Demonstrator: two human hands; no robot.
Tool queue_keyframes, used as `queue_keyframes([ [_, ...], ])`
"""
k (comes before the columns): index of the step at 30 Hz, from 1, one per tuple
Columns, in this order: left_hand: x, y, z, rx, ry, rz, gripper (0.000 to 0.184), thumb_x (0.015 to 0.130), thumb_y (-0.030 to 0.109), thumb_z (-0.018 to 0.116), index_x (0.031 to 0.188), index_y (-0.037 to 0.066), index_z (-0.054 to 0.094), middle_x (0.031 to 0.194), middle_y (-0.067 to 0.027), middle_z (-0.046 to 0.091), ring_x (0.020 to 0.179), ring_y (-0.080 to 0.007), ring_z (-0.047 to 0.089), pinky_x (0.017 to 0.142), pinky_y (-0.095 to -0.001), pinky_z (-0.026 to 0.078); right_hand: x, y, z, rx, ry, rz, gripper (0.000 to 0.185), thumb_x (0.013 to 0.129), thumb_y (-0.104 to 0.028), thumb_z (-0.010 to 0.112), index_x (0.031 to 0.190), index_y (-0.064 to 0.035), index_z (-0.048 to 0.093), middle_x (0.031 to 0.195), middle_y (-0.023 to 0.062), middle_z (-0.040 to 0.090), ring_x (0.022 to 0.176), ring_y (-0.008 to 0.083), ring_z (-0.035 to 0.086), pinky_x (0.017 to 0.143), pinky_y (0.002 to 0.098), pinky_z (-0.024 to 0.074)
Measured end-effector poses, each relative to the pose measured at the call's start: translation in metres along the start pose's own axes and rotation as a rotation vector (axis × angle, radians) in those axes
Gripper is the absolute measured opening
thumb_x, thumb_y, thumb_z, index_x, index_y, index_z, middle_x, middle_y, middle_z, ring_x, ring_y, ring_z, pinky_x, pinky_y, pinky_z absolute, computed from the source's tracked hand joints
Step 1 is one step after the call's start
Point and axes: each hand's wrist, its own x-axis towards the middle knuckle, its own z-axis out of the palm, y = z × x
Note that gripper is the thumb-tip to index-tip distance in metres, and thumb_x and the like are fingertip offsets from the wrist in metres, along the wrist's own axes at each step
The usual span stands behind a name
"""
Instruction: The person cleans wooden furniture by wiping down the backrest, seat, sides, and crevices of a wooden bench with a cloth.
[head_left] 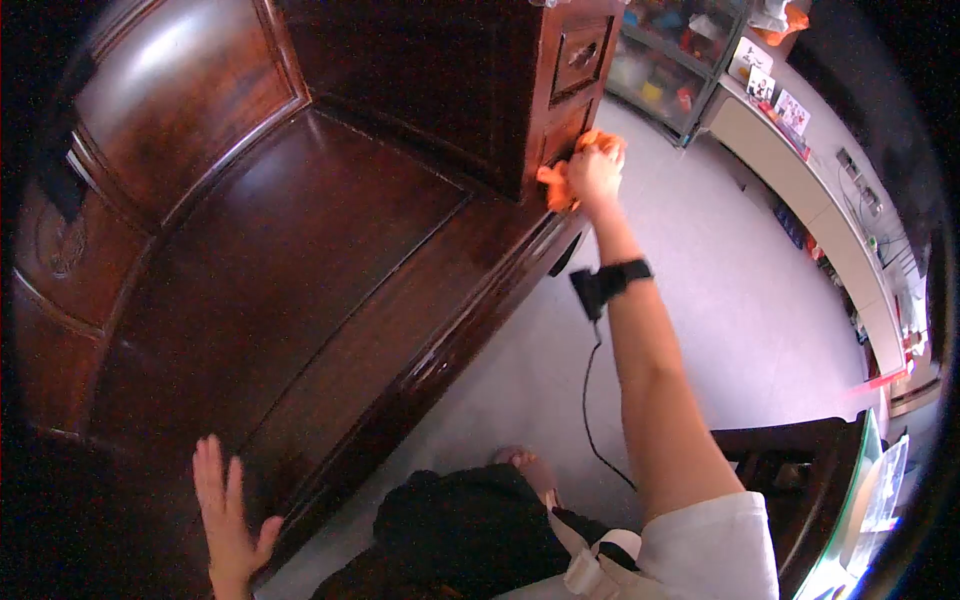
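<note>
An orange cloth (558,188) is bunched under my right hand (597,172), whose fingers press it against the front end of the dark carved wooden armrest (570,95). On that forearm sits a black strap (612,283) with a small device and a hanging cable. My left hand (232,515) is at the lower left, empty, fingers stretched out and thumb apart, over the near part of the long dark wooden seat (290,250). Whether its palm touches the wood cannot be made out.
Pale floor (720,260) lies right of the seat. A glass-fronted cabinet (665,60) stands at the top, beside a long white counter (830,210) with cards and cables. A glass-topped dark table (800,440) is at the lower right. My foot (520,460) shows below.
</note>
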Motion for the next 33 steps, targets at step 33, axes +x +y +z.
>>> queue_keyframes([
  [33,0.155,0.067,0.06,-0.069,-0.409,0.385,0.079,0.084,0.052,0.049,0.146,0.013,0.019,0.148,-0.0266,0.014,0.136,-0.0461,0.016,0.105,-0.0646,0.01,-0.129,0.132,0.314,0.886,0.441,0.413,0.03,0.093,-0.024,0.05,0.114,-0.0029,0.055,0.107,0.006,0.059,0.102,0.0196,0.055,0.084,0.0332,0.0461],
])
